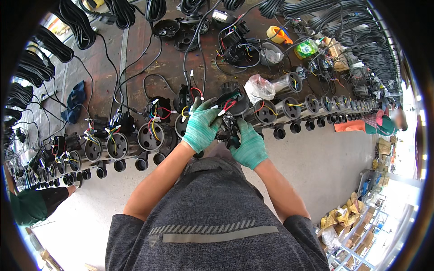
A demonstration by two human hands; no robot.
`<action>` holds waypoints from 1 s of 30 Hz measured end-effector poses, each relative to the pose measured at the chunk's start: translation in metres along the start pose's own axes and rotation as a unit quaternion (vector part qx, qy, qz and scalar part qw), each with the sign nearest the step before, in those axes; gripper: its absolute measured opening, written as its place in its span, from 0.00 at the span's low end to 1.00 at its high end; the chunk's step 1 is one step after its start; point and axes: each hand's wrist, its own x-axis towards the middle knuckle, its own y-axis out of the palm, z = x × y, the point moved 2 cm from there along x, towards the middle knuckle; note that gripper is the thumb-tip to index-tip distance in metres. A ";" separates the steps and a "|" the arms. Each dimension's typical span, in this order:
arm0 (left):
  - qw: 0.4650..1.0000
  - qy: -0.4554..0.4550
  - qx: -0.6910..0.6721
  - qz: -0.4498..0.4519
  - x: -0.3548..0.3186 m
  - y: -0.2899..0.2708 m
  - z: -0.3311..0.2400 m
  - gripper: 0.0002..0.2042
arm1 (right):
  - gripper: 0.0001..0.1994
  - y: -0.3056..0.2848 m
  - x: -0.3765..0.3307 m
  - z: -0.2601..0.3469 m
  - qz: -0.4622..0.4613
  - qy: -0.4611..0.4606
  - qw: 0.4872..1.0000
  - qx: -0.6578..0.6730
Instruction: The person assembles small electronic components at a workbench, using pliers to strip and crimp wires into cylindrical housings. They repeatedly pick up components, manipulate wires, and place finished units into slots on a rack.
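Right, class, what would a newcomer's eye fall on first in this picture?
Probably the green-gloved left hand and right hand, meeting at a dark part near the centre. Next, the long row of round, dark housings along the near edge of the bench. Then the bundled black cables crowding its far side.

Your floor (312,156) is pale grey; your workbench (173,65) dark and scuffed. To your right: blue-framed racking (361,246), strong white light (410,135).
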 end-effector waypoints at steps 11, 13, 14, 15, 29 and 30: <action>1.000 0.004 0.016 -0.003 -0.002 0.008 0.009 0.15 | 0.37 0.001 0.006 -0.003 0.024 -0.002 0.999 0.042; 0.999 0.008 0.031 -0.005 -0.001 0.009 0.008 0.15 | 0.41 -0.009 0.007 0.002 0.047 0.004 0.998 0.028; 1.000 0.007 0.029 -0.008 -0.001 0.011 0.006 0.15 | 0.43 -0.019 0.005 0.007 0.059 0.011 0.998 0.019; 1.000 0.007 0.028 -0.010 -0.001 0.011 0.007 0.15 | 0.47 -0.029 0.004 0.009 0.093 0.007 0.995 0.039; 0.999 -0.002 0.014 -0.041 0.009 0.008 -0.007 0.09 | 0.44 -0.171 0.050 -0.143 -0.167 0.138 0.974 -0.060; 0.999 -0.006 0.007 -0.045 0.009 0.009 -0.005 0.08 | 0.45 -0.172 0.069 -0.177 -0.152 0.158 0.969 -0.117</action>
